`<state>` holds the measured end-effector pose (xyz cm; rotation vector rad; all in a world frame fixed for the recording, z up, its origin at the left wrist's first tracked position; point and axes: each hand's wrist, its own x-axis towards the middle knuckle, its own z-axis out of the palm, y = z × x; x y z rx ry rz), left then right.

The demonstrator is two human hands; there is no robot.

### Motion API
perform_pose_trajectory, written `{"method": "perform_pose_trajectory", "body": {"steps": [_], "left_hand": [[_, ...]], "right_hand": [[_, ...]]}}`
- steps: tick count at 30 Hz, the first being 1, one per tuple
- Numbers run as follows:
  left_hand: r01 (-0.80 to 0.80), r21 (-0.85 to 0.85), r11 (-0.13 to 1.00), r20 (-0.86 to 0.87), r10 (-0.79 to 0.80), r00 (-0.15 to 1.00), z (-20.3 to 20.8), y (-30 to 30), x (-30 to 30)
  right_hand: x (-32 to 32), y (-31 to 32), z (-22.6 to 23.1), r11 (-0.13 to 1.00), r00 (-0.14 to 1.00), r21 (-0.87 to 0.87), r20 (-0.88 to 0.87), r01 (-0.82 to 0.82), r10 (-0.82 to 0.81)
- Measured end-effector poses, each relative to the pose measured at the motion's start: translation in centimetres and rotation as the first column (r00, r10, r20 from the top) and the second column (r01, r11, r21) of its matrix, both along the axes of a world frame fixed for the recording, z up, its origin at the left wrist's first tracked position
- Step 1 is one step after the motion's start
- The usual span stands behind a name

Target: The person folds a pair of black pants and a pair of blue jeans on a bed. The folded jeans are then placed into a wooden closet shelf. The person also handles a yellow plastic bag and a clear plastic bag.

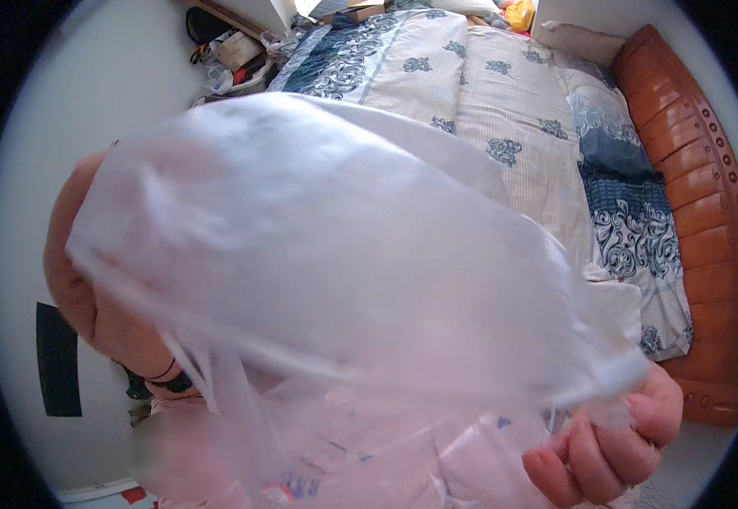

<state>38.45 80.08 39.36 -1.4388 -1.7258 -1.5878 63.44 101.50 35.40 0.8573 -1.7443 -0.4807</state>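
A thin, see-through white sheet (pixel 343 246), plastic or fabric I cannot tell, is spread across the middle, smeared by motion. Narrow bands run along its lower edge, and a loose strip hangs at the lower left. My right hand (pixel 615 450) is closed on the sheet's lower right corner, fingers curled round the gathered material. At the left, my bent left arm (pixel 72 254) is raised. It passes behind or into the sheet, where a pinkish shape shows faintly; the fingers of my left hand are hidden.
Beyond the sheet lies a bed with a patterned cream and dark blue cover (pixel 513 110). An orange-brown padded headboard (pixel 691 187) stands along the right. Bags and boxes (pixel 237 55) are piled at the back left by the white wall (pixel 131 93). Pink printed clothing (pixel 369 458) shows below.
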Motion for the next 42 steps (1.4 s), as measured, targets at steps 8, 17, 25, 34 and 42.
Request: {"method": "perform_pose_trajectory", "body": {"steps": [8,17,25,34,42], "left_hand": [[0.158,-0.183,0.97,0.098,-0.142,0.985,-1.8,2.4,-4.1],[0.199,-0.472,0.859,0.231,-0.098,0.968,-5.8,5.2,-4.1],[-0.054,-0.613,0.788,-0.006,0.063,0.998,-9.1,4.9,-4.1],[0.236,-0.842,0.484,0.142,-0.223,0.964,-16.8,5.8,1.7],[0.553,0.609,0.569,0.789,-0.358,-0.499,-27.9,11.0,-2.3]], "right_hand": [[-0.4,-0.5,-2.0,0.964,0.961,-0.129,0.183,0.233,-0.207],[-6.4,1.3,-7.9,0.382,0.866,-0.79,0.496,0.48,-0.061],[-11.9,4.1,-15.7,0.267,0.636,-0.616,0.772,0.741,0.018],[-15.5,1.2,-17.2,0.377,0.605,-0.535,0.791,0.756,-0.09],[-18.2,-7.1,-18.5,0.056,0.563,-0.56,0.825,0.826,-0.054]]}}
